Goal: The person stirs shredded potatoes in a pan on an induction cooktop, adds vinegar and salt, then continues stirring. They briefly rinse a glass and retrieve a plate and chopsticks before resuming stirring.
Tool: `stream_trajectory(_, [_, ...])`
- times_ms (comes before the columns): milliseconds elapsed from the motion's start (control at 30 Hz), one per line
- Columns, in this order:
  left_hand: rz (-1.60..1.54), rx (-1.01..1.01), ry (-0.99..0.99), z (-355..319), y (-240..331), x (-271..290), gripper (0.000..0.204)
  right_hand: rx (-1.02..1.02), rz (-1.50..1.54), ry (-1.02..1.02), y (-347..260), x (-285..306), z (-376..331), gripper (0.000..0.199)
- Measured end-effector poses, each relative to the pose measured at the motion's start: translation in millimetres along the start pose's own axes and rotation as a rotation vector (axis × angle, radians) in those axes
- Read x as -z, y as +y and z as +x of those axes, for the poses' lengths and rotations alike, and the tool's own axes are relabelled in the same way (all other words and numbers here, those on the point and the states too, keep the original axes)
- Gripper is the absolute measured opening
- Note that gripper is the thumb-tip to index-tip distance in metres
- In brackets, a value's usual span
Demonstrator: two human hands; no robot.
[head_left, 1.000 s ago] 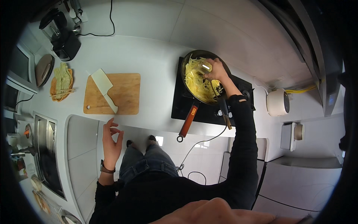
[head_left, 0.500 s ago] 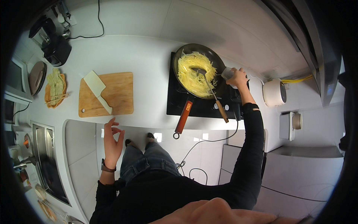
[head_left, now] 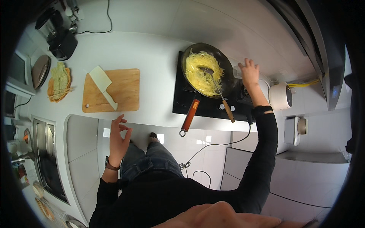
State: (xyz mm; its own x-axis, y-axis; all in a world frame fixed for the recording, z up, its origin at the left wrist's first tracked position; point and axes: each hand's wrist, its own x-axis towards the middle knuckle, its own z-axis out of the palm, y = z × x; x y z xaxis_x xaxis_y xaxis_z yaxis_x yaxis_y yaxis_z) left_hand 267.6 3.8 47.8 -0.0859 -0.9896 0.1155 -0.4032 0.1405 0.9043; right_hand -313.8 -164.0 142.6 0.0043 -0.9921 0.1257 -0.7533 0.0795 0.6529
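The right grip (head_left: 250, 74) is over the far right part of the surface (head_left: 157, 85), fingers spread, just beside a clear container (head_left: 237, 72); I cannot tell whether it holds it. The left grip (head_left: 119, 138) is open and empty, fingers loosely curled, just off the surface's near edge by the cutting board (head_left: 127, 89).

The pan (head_left: 229, 74) sits on the black hob (head_left: 179, 100), right of the surface's middle, its red-orange handle reaching past the near edge. A small yellow-orange label on the handle is too small to read. Pale yellow shreds (head_left: 195, 79) fill much of the pan, with a wooden-handled turner (head_left: 228, 111) resting in them.

A pale cleaver (head_left: 100, 79) lies slanted on the board. Toward the surface's left edge is an orange basket (head_left: 50, 91); near its right end, a cream appliance (head_left: 280, 95).
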Motion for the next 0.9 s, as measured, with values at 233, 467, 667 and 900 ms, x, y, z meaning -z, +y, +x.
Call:
stream_trajectory(233, [-0.105,-0.043,-0.013,-13,-35,55,0.055,-0.299,1.040,0.138,-13,126,-74,0.088])
stream_trajectory(467, [-0.507,-0.119,-0.259,-36,-36,147,0.092,0.221,1.956,-0.033,-298,301,-177,0.095])
stream_trajectory(667, [-0.296,-0.165,0.136,-107,-97,312,0.100,0.804,1.979,-0.108,-575,474,-182,0.108])
stream_trajectory(900, [-0.006,0.255,1.147,-235,-264,536,0.087,1.179,1.692,-0.324,-699,578,-196,0.108])
